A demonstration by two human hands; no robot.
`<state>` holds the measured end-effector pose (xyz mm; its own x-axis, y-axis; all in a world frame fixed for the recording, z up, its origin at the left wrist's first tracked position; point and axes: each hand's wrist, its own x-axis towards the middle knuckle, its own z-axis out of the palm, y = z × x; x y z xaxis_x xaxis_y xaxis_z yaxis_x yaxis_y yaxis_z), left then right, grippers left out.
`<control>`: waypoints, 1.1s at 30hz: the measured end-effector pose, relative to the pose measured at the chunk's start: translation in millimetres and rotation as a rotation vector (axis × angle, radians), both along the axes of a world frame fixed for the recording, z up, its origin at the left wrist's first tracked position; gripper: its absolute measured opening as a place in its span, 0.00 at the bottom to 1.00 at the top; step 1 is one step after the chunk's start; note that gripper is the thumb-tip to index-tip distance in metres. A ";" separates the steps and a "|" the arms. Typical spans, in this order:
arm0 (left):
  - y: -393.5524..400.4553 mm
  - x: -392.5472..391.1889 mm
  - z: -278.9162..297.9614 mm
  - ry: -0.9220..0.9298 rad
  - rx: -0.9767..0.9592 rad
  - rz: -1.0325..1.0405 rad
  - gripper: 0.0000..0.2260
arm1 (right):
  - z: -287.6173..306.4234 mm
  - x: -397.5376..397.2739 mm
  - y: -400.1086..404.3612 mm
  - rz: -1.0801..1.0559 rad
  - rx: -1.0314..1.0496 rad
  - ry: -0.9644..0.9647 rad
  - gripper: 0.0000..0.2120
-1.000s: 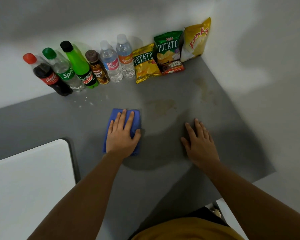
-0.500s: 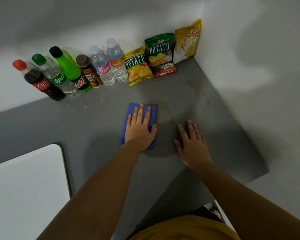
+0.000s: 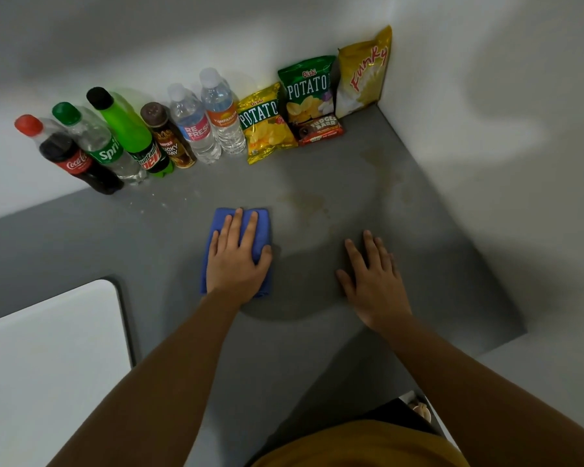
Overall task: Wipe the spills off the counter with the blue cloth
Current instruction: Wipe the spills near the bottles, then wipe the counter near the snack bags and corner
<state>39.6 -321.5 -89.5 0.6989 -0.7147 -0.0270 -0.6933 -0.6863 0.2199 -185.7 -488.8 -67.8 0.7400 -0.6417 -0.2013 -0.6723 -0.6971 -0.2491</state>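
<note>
**Spill lies just right of the cloth**

While the left hand (image 3: 238, 264) presses flat, fingers spread, on the blue cloth (image 3: 236, 244), the nearest brownish spill (image 3: 304, 202) lies just right and ahead; the right hand (image 3: 373, 278) rests open on the surface (image 3: 115, 237).

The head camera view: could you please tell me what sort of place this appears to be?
Probably a pantry or kitchen corner. A grey counter meets white walls, with soft-drink and water bottles and snack bags lined along the back. The left hand presses a blue cloth beside brownish spills.
</note>
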 end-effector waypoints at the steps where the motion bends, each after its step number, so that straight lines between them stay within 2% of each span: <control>1: -6.4 5.2 -0.2 -0.006 0.002 0.014 0.30 | 0.1 -0.1 -0.4 0.001 0.006 0.003 0.31; 9: -73.5 12.7 -1.3 0.033 0.079 0.004 0.31 | 0.3 0.1 -1.5 0.010 0.015 -0.013 0.31; 15: -94.6 -25.8 1.8 0.045 0.063 -0.085 0.31 | 0.9 -0.9 -1.5 0.020 0.005 -0.010 0.32; 20: -90.7 -59.4 5.9 0.126 0.064 -0.060 0.31 | 1.5 -0.3 -1.9 0.009 0.004 0.028 0.31; 22: -87.1 -60.1 12.8 0.197 0.011 -0.074 0.31 | 4.4 3.2 -0.2 -0.026 -0.012 0.010 0.29; 24: -78.4 -51.8 24.1 0.269 -0.133 -0.068 0.28 | 9.3 12.1 2.2 -0.093 -0.037 -0.061 0.25; 27: -56.4 -29.5 33.8 0.191 -0.250 0.002 0.24 | 15.3 31.8 5.1 -0.151 -0.047 -0.181 0.23; 30: -32.5 -8.3 30.0 0.154 -0.216 0.076 0.23 | 20.3 57.2 12.2 -0.048 -0.005 -0.241 0.25; 33: -17.0 4.6 19.2 0.160 -0.152 0.067 0.24 | 19.3 86.5 25.0 0.153 0.036 -0.277 0.27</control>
<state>44.2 -338.5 -70.3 0.7403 -0.6713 -0.0368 -0.5952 -0.6799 0.4282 -99.2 -463.9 -48.6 0.8575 -0.5145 0.0008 -0.4631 -0.7724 -0.4346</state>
